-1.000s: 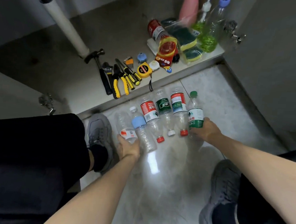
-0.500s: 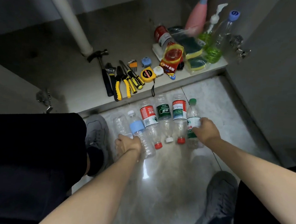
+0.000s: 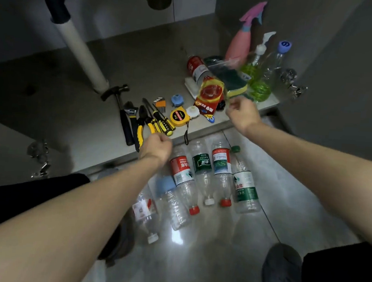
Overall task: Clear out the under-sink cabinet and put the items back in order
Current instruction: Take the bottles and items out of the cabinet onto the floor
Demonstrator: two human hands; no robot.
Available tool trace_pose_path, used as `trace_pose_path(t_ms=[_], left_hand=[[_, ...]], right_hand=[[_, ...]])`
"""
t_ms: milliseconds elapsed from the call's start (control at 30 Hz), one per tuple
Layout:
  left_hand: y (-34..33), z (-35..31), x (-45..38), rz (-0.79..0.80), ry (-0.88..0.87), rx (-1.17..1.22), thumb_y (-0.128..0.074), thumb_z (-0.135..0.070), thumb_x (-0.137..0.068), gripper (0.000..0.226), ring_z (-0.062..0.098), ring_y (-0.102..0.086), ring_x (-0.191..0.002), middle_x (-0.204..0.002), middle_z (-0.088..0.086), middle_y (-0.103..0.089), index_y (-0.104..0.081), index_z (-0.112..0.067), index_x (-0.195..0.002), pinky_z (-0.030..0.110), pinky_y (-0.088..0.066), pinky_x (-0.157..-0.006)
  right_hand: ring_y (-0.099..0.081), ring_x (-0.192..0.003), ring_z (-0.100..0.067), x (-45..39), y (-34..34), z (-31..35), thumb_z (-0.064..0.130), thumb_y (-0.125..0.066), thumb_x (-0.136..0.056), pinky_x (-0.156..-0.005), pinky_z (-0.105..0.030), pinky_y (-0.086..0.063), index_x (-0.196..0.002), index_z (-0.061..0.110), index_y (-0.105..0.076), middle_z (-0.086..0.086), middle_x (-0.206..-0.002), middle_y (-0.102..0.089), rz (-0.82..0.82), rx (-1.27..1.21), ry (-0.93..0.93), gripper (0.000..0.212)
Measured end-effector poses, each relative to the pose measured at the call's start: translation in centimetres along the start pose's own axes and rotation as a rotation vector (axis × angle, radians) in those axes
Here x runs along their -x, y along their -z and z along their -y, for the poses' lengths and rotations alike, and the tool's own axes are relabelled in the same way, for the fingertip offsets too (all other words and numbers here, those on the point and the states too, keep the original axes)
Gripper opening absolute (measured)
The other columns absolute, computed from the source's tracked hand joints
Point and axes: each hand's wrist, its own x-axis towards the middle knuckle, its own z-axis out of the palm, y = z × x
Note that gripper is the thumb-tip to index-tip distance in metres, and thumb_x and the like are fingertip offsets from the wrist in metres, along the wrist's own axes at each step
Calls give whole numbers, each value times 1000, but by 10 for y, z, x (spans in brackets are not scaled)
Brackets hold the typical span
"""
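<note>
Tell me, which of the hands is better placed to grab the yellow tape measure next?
Probably the left hand. It hovers just in front of the tools, close to the yellow tape measure. The right hand is further right, by the red packet.

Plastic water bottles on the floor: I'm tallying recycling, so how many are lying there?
6, in a row before the cabinet: green-capped bottle rightmost, then red-capped, white-capped, red-labelled, blue-labelled, and clear one leftmost. None seem hidden.
</note>
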Motion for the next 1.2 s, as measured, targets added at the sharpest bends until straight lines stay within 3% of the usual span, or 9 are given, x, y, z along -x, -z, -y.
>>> trace_pose_path(t_ms=[233, 467, 567, 633, 700, 767, 967, 1100, 1200], left_hand=[[31, -49, -57, 37, -104, -30, -49, -25, -92, 22, 30, -68, -99, -106, 6, -71, -68, -23, -101, 42, -56, -92], [42, -61, -75, -60, -123, 28, -49, -22, -91, 18, 30, -69, -97, -100, 5, -72, -66, -26, -85, 41, -57, -89], [44, -59, -77, -94, -125, 51, -51, -21, -91, 20, 31, -69, -97, -100, 6, -73, -64, -28, -77, 42, -57, -90], [44, -56, -77, -96, -116, 53, -52, -20, -92, 22, 30, -68, -97, -102, 5, -72, -62, -30, -75, 42, -57, -91], [44, -54, -78, -95, -117, 39, -51, -20, -94, 22, 29, -68, -97, -104, 4, -71, -61, -31, -77, 43, -56, -91], [43, -54, -78, -82, -121, 29, -50, -21, -93, 19, 29, -67, -98, -105, 5, -70, -62, -31, -81, 43, -56, -91], [39, -60, -71, -115, -202, 38, -52, -25, -93, 25, 22, -62, -103, -109, -1, -66, -63, -24, -115, 35, -53, -91], [43, -61, -62, -174, -329, -28, -54, -28, -92, 32, 19, -60, -102, -115, -4, -63, -57, -24, -124, 30, -45, -80], [45, -52, -57, -145, -345, -165, -54, -29, -93, 36, 22, -60, -107, -123, -1, -62, -54, -24, -128, 32, -47, -81]], right_hand=[[-64, -86, -17, -58, -7, 38, 44, -70, -91, -76, -35, -54, -107, 23, -61, 3, -97, -68, -33, 73, -7, 28], [-69, -93, -23, -62, -20, 44, 28, -57, -94, -81, -31, -53, -89, 25, -74, 2, -97, -75, -324, -218, -108, 18], [-66, -95, -22, -58, -27, 40, 31, -61, -92, -80, -35, -53, -98, 30, -63, 2, -103, -70, -314, -153, -34, 7], [-64, -97, -19, -61, -27, 38, 41, -67, -90, -81, -37, -53, -113, 25, -57, 1, -110, -65, -252, -75, -2, 29], [-64, -96, -19, -66, -27, 41, 50, -69, -89, -85, -40, -54, -112, 22, -59, 1, -108, -68, -149, -31, -54, 37], [-66, -92, -18, -68, -27, 44, 46, -69, -91, -86, -40, -56, -95, 26, -64, 3, -98, -71, -125, -50, -70, 21], [-67, -82, -15, -51, -26, 43, 34, -67, -91, -82, -39, -58, -85, 25, -68, 11, -81, -69, -321, -257, -42, 11], [-70, -84, -18, -29, -43, 45, 26, -73, -90, -87, -42, -59, -84, 19, -71, 1, -83, -75, -121, -463, -227, 9], [-64, -62, -11, -11, -62, 45, 19, -74, -91, -64, -30, -56, -85, 13, -71, -6, -85, -77, 66, -504, -333, 9]])
